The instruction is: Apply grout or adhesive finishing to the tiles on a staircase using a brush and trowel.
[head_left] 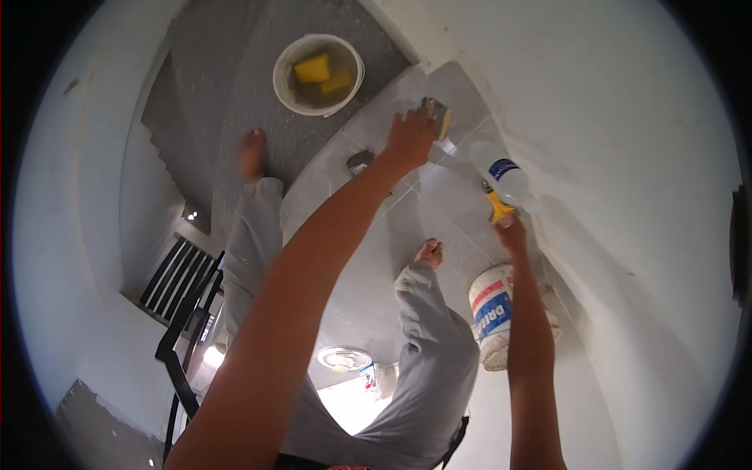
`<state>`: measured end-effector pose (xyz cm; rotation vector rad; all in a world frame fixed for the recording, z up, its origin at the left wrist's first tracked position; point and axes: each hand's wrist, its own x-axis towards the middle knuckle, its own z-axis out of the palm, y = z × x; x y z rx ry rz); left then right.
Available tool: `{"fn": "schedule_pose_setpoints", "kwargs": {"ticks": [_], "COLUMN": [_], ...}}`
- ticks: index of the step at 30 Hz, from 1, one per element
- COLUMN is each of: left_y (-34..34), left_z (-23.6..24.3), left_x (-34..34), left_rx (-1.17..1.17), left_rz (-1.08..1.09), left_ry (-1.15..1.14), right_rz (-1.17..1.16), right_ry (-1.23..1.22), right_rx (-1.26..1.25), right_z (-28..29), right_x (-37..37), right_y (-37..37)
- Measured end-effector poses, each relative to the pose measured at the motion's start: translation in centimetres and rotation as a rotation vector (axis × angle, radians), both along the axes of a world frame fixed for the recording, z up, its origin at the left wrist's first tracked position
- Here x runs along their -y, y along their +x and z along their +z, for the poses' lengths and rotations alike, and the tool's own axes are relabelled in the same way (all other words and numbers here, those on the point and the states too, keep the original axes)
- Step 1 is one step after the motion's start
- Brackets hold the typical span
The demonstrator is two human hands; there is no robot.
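Note:
My left hand [410, 139] reaches across the grey tiled floor [462, 207]. Its fingers are closed on the side of a dirty, block-shaped pad [439, 117], greyish with a pale edge; part of the grip is hidden. My right hand [511, 233] grips a small tool with a yellow handle [499, 208], whose dark end points away from me; I cannot make out its exact kind. Just beyond that tool is a clear plastic bottle [512, 185] with a dark blue label. A dark grey lump or scrap [359, 162] lies on the tiles left of my left forearm.
A white bucket [280, 77] of murky water with yellow sponges [313, 68] stands at the far left. Near my right forearm is a smeared white pail [489, 286]. A pale wall [619, 157] curves along the right. A black railing [178, 329] borders steps at lower left.

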<state>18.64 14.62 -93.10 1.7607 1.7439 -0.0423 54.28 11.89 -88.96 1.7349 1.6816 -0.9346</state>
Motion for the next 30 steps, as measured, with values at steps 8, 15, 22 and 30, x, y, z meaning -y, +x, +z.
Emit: {"fn": "schedule_pose_setpoints", "kwargs": {"ticks": [8, 15, 22, 30], "left_y": [3.4, 3.6, 3.4, 2.7], "left_z": [-6.1, -6.6, -7.5, -5.9], "left_x": [-1.7, -2.5, -0.3, -2.6], "left_rx": [-0.189, -0.231, -0.211, -0.185], "left_rz": [-0.055, 0.043, 0.109, 0.212], "left_ry": [0.221, 0.067, 0.346, 0.124], "right_rz": [0.181, 0.593, 0.599, 0.489], "right_ry": [0.023, 0.236, 0.103, 0.124], "right_rx": [0.265, 0.341, 0.357, -0.046], "right_z": [-3.7, -4.3, -5.5, -4.4], "right_x": [-0.4, 0.8, 2.9, 2.7], "right_y": [1.1, 1.2, 1.3, -0.3]}}
